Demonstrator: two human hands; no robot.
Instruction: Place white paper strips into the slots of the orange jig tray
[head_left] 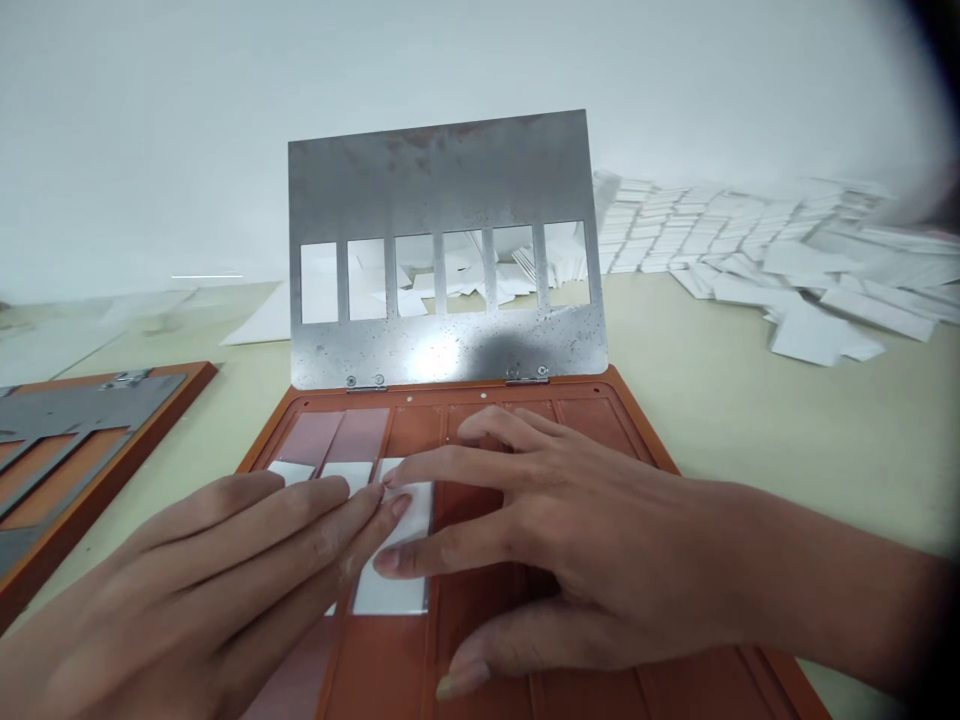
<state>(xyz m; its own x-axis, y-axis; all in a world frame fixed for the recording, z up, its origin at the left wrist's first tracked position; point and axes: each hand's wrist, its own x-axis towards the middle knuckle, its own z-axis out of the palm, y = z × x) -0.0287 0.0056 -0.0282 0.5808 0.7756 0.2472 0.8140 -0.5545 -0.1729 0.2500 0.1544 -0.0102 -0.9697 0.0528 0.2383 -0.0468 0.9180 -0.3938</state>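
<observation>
My left hand [202, 570] lies flat at lower left, its fingertips resting on a white paper strip [390, 590] and another white strip [346, 476]. My right hand [585, 540] comes in from the right with fingers spread, its index finger and thumb touching the same strip. That strip lies in a slot of an orange-brown tray [622, 405], partly hidden by my fingers. Pinkish strips [356, 435] fill the far ends of neighbouring slots. A hinged steel plate [442, 170] with six rectangular windows stands raised at the tray's far edge.
A heap of loose white paper strips [750, 225] spreads across the back right of the cream table [712, 400]. At left lies a second orange-brown tray [180, 400] with a steel plate [82, 410] folded down on it.
</observation>
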